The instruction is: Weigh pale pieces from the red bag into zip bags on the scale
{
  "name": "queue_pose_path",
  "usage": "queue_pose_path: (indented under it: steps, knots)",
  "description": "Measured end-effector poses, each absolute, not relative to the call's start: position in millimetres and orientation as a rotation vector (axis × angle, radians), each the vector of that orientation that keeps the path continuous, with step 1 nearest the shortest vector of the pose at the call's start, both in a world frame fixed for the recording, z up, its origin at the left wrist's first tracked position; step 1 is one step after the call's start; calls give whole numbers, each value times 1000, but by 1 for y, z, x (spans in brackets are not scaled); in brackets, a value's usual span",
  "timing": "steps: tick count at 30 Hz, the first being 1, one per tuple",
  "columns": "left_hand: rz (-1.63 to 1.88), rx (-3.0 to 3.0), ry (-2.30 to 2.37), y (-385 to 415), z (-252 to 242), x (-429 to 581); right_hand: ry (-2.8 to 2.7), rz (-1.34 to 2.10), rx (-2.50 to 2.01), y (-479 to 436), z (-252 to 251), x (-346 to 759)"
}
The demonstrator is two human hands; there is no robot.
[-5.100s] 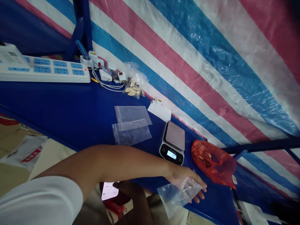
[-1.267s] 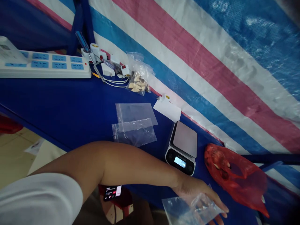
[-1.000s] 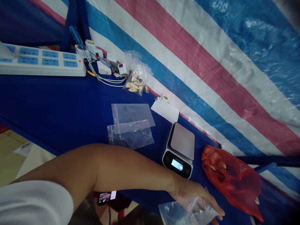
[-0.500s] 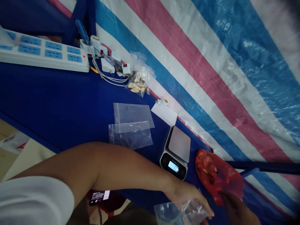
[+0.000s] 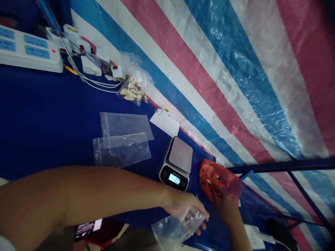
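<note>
Near the bottom centre, my left hand (image 5: 187, 209) holds a clear plastic bag (image 5: 171, 230) that hangs from its fingers. To its right, my right hand (image 5: 222, 200) reaches into the opening of a red plastic bag (image 5: 209, 170) with pale pieces inside; its fingertips are dark and blurred, so what they hold is hidden. A digital scale (image 5: 180, 155) with a lit display and a bare plate stands just above my left hand. Two flat clear zip bags (image 5: 128, 127) overlap on the blue table, left of the scale.
On the blue table (image 5: 52, 104) lie a power strip (image 5: 34, 52), a screwdriver (image 5: 49, 15), white plugs with cables (image 5: 90, 66), a filled clear bag (image 5: 133, 91) and white paper (image 5: 164, 122). A striped sheet (image 5: 209, 80) rises behind. A lit phone (image 5: 87, 228) shows below my left forearm.
My right hand has moved from beside the red bag into its opening. The view has shifted, so the table items appear further left. My left hand still holds the clear bag.
</note>
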State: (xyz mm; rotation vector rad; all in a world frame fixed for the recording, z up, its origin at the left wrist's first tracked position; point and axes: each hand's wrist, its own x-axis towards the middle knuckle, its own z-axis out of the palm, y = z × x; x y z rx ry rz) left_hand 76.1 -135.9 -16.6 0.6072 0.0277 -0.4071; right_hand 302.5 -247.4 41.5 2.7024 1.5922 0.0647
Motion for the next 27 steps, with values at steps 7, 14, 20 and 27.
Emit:
queue_pose_path:
  steps: [7,14,20,27]
  knots:
    - [-398,568,117,-136,-16,83,1526,-8,2941,-226,11,306]
    - [-352,554,146,-137,-15,79,1776,291,2920,-209,-18,290]
    - [-318,568,135,-138,-17,77,1781,464,3043,-218,3,279]
    - [-300,591,71,-136,-23,77,1186,138,2984,-253,40,329]
